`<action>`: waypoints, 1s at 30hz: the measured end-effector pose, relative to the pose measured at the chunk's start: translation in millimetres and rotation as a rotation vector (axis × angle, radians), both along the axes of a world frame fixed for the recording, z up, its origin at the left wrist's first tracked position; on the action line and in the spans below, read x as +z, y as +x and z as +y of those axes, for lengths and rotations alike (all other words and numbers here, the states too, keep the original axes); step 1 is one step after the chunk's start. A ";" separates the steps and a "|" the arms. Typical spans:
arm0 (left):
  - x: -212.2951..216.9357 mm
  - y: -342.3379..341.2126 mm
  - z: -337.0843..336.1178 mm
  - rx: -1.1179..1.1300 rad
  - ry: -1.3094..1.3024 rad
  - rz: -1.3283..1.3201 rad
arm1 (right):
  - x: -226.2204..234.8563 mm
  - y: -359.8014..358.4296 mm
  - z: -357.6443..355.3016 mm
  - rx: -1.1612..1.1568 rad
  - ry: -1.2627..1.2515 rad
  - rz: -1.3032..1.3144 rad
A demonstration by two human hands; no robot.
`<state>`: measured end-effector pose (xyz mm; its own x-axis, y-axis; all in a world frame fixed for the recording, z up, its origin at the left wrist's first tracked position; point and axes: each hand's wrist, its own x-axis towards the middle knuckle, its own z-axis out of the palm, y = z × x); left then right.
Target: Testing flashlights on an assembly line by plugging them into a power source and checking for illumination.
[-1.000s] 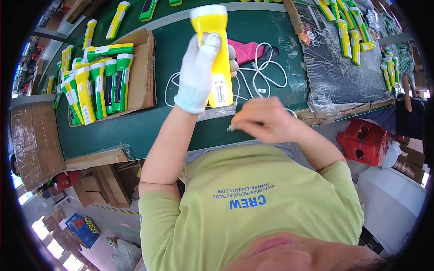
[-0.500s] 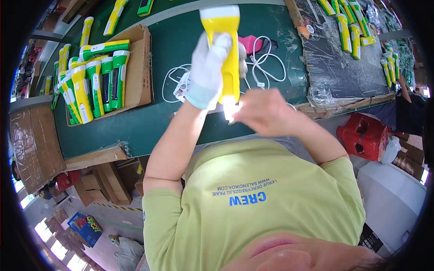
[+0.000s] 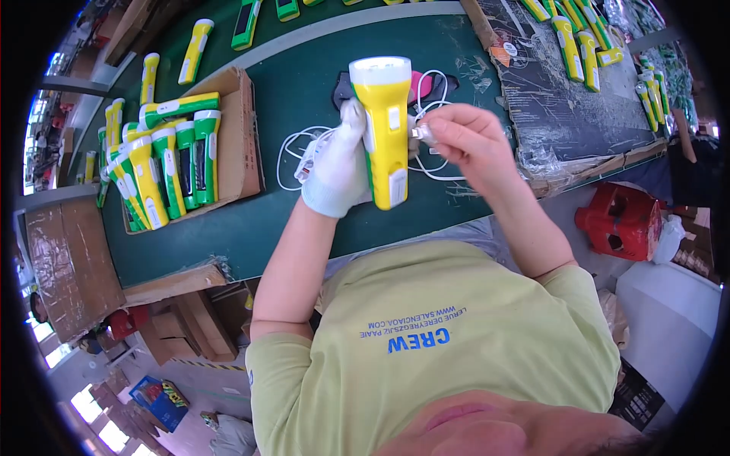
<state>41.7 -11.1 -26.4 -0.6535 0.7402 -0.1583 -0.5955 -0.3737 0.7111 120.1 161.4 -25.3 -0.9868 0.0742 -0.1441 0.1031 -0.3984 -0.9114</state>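
Note:
A yellow and green flashlight stands in front of me, its wide white head pointing away. My left hand, in a white glove, is wrapped round its left side. At the flashlight's right side, my bare right hand pinches a small plug between thumb and fingers. A gap is hard to make out between the plug and the flashlight's casing. Loops of white cable lie behind and beside the right hand. Beyond the flashlight, a pink and black object is partly hidden.
On the left, a cardboard box holds several yellow and green flashlights. More flashlights lie on the dark board at right. A white plug block with cable rests on the green table. A red plastic container stands below right.
The flashlight has come down toward me and turned slightly; the bright glow at its near end is gone. My right hand has moved up from that end to the flashlight's right side.

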 end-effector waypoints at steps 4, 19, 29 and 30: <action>-25.3 0.3 -9.1 -0.274 0.305 -0.320 | 17.4 -4.6 -2.6 0.037 0.248 0.194; -18.0 19.1 -12.4 0.118 -0.222 0.273 | 19.9 3.8 -14.1 -0.150 0.826 0.467; -0.1 29.6 -8.9 0.237 -0.247 0.283 | 32.3 4.0 -14.7 -0.231 0.935 0.538; -0.2 31.2 -5.7 0.325 -0.260 0.408 | 31.4 3.4 -17.1 -0.268 1.025 0.611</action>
